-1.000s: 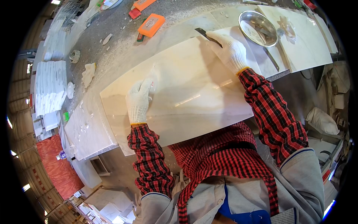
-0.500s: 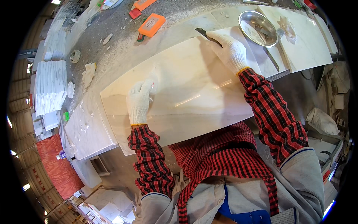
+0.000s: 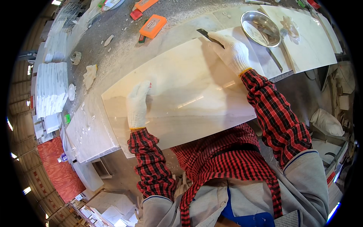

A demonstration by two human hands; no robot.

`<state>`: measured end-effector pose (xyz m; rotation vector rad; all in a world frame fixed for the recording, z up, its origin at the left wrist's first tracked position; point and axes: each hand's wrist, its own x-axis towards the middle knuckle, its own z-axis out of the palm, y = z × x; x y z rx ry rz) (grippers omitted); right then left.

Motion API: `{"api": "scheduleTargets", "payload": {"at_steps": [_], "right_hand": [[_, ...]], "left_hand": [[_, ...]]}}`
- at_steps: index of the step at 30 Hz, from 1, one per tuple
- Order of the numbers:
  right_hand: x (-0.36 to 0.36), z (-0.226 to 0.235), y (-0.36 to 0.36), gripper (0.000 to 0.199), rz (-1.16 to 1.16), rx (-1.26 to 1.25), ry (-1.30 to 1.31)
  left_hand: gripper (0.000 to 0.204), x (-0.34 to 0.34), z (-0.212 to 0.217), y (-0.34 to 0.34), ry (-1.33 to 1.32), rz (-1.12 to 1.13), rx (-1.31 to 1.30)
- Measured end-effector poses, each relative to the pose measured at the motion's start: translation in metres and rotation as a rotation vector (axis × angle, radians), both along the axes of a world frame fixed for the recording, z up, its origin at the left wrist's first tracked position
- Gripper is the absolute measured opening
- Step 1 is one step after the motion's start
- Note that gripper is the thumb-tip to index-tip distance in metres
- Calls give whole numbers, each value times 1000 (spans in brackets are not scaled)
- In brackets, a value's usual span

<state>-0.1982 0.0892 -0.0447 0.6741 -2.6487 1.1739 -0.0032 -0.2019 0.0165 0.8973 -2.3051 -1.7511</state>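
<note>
A large cream marble slab (image 3: pixel 181 87) lies flat on the dusty workbench in front of me. My left hand (image 3: pixel 137 104), in a white glove, rests flat on the slab's left part with fingers together. My right hand (image 3: pixel 231 51), also gloved, grips a dark flat blade tool (image 3: pixel 206 35) whose tip lies at the slab's far edge. Both forearms wear red-and-black checked sleeves.
A round metal bowl (image 3: pixel 261 23) sits just right of my right hand, on another pale slab (image 3: pixel 310 41). Orange blocks (image 3: pixel 152 25) lie on the grey bench beyond. Stacks of white tiles (image 3: pixel 51 87) stand at the left, a white stone piece (image 3: pixel 89 132) beside the slab.
None of note: both hands stay almost where they were, the right hand with the blade shifting only slightly at the far edge.
</note>
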Motion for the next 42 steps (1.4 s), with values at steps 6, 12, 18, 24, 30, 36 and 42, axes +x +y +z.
{"api": "scheduleTargets", "payload": {"at_steps": [6,12,18,24,30,36,42], "right_hand": [[2,3,-1,37,-7,-6,-11],[-1,2,-1,37,-12,13,6],[1,5,-1,37,-20,30,-38],[4,9,-1,34,-27,23,-21],[6,12,0,35,-31,20,-41],[2,7,1,39,-3,5,-33],[1,8,0,39,47,-67,-75]], "left_hand": [[34,-16,15,-6,194,86,69],[48,-56,-1,-64,255,272,-36],[57,-119,-21,-114,181,198,-361],[63,-154,-48,-146,-174,107,-686],[70,-131,-45,-137,-27,108,-641],[65,-8,-34,-117,88,206,-610],[56,164,-13,-69,18,533,-532]]}}
